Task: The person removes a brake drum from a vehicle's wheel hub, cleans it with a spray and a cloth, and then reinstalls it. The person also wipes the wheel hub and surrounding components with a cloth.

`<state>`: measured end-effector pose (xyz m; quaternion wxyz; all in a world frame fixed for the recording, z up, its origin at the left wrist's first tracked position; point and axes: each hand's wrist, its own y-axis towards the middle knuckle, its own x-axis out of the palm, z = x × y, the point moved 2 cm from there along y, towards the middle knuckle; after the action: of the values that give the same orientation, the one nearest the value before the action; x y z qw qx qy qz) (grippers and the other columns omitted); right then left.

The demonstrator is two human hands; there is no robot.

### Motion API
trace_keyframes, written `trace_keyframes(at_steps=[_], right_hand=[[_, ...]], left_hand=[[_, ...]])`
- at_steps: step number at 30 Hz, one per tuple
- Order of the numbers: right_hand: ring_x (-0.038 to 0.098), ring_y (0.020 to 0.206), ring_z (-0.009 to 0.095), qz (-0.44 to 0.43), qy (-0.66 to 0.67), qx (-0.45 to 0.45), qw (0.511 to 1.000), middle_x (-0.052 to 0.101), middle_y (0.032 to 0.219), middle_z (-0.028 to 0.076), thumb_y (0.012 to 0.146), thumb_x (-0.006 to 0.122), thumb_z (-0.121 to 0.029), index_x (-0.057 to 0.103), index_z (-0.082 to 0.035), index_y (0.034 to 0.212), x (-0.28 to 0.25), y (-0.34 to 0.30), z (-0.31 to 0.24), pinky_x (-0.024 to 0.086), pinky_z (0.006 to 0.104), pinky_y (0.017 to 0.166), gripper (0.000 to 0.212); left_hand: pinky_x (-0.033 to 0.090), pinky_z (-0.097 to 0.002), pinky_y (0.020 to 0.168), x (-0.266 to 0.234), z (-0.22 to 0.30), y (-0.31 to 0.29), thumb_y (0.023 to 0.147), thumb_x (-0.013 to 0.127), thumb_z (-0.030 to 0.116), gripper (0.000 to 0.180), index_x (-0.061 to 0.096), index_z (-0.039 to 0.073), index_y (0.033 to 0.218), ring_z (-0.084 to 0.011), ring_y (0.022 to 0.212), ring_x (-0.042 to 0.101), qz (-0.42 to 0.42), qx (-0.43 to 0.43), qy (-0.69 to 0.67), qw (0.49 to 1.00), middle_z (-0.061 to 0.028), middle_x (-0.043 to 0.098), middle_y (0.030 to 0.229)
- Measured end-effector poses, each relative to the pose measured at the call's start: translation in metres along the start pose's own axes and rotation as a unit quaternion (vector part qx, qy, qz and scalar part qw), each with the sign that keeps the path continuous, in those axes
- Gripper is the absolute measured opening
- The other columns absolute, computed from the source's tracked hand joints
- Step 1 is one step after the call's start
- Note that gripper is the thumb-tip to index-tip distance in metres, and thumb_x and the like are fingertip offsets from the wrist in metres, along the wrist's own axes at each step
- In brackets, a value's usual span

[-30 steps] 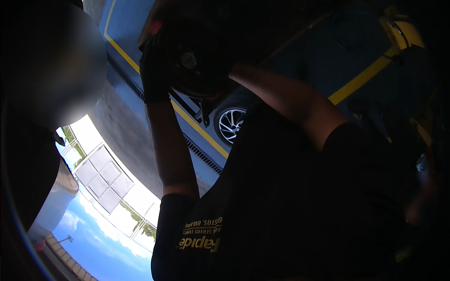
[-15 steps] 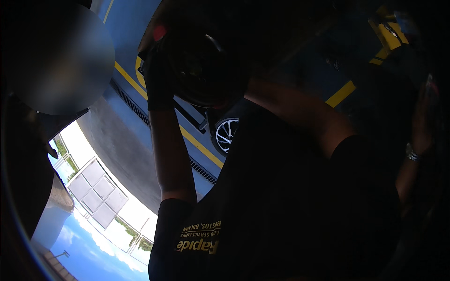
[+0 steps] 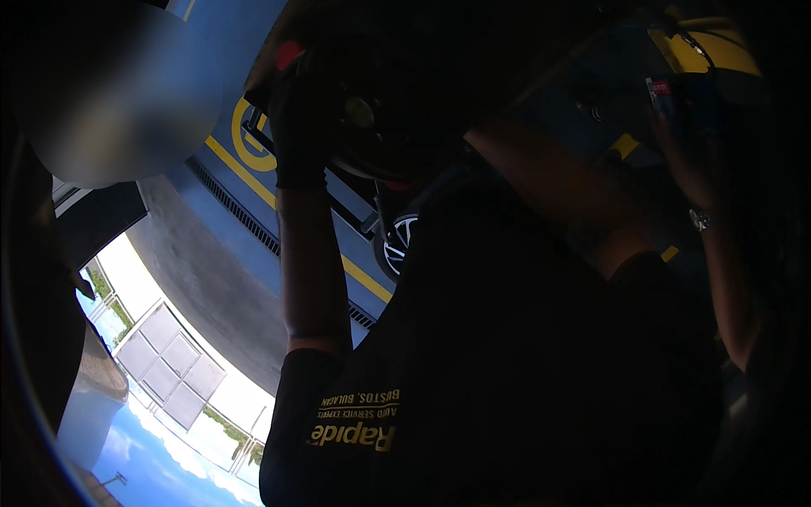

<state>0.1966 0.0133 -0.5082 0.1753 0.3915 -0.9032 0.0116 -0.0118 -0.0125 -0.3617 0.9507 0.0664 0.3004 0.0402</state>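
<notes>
A co-worker in a black shirt [image 3: 507,355] fills the middle of the view, very close, with both arms raised. The co-worker's black-gloved hand [image 3: 297,127] and bare forearm [image 3: 541,169] hold a dark round part [image 3: 380,110] overhead. At the right edge, a forearm with a wristwatch [image 3: 699,220] rises from the lower right. It looks like my right hand [image 3: 684,148], raised beside a dark part with a small red label [image 3: 661,88]. The gloom hides its fingers. My left hand is out of sight.
The picture is tilted so that sky [image 3: 160,456] lies at the bottom left. A blue floor with yellow lines [image 3: 253,182] and a drain grate [image 3: 236,207] runs across the middle. A car wheel [image 3: 395,245] shows behind the co-worker. A large dark mass [image 3: 34,338] fills the left edge.
The co-worker's raised arms and the round part shifted rightward and closer. The arm with the wristwatch came in from the right edge and moved leftward and up.
</notes>
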Motion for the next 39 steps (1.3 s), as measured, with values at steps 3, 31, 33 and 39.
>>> trace_keyframes(at_steps=[3,31,33,39], right_hand=[[0.066,0.13,0.021,0.005,0.022,-0.01,1.0,0.067,0.147,0.015,0.106,0.067,-0.019,0.062,-0.001,0.15,0.038,0.0,0.004,0.056,0.0326,0.102,0.047],[0.066,0.132,0.035,0.177,-0.368,-0.11,0.906,0.066,0.146,0.019,0.105,0.055,-0.006,0.063,0.0,0.146,-0.087,-0.149,-0.182,0.053,0.0404,0.111,0.042],[0.066,0.13,0.037,0.154,-0.571,-0.13,0.796,0.067,0.144,0.019,0.102,0.057,-0.003,0.066,-0.001,0.143,-0.1,-0.169,-0.191,0.054,0.0411,0.109,0.042],[0.069,0.125,0.035,0.28,-0.454,-0.082,0.842,0.071,0.135,0.02,0.108,0.059,-0.021,0.069,-0.001,0.136,-0.113,-0.184,-0.115,0.053,0.043,0.107,0.036]], left_hand=[[0.062,-0.0427,0.102,0.0,-0.002,-0.001,0.106,0.071,0.022,0.039,0.068,0.005,0.141,-0.0292,0.124,0.072,0.012,0.068,0.136,0.988,-0.0128,0.073,0.136],[0.056,-0.0467,0.101,0.097,0.103,0.101,0.104,0.056,0.066,0.062,0.077,0.015,0.13,-0.039,0.116,0.073,0.032,0.042,0.356,0.933,-0.0163,0.079,0.121],[0.056,-0.0476,0.101,0.086,0.077,0.109,0.106,0.051,0.067,0.063,0.078,0.014,0.128,-0.0392,0.114,0.074,0.018,0.049,0.321,0.946,-0.0179,0.078,0.122],[0.056,-0.0513,0.098,0.031,0.057,0.099,0.109,0.048,0.06,0.06,0.076,0.007,0.118,-0.0416,0.111,0.073,-0.139,0.041,0.343,0.928,-0.0227,0.077,0.117]])
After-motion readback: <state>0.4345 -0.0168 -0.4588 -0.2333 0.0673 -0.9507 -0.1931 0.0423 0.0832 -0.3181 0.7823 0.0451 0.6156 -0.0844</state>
